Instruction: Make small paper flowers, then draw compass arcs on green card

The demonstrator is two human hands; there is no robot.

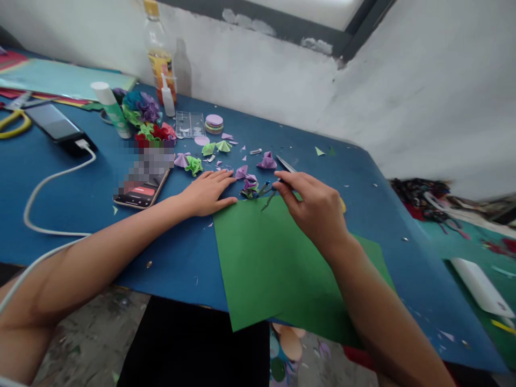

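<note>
A sheet of green paper [266,269] lies on the blue table, its front edge hanging over the table's edge. My right hand [316,207] pinches the top of a drawing compass [269,200], whose legs are parted above the upper part of the sheet. Flat beside the sheet's top left corner rests my left hand [209,192], fingers spread, holding nothing. Crumpled purple paper flowers [250,183] sit just past its fingertips. Partly hidden behind my right hand is a pair of scissors [285,163]; its blades and a bit of yellow handle show.
A phone [139,188] lies left of my left hand. Farther back are a glue stick [110,107], a drink bottle [159,64], a small white squeeze bottle [168,99], and a stack of paper discs [214,122]. A white cable [36,191] runs across the left side.
</note>
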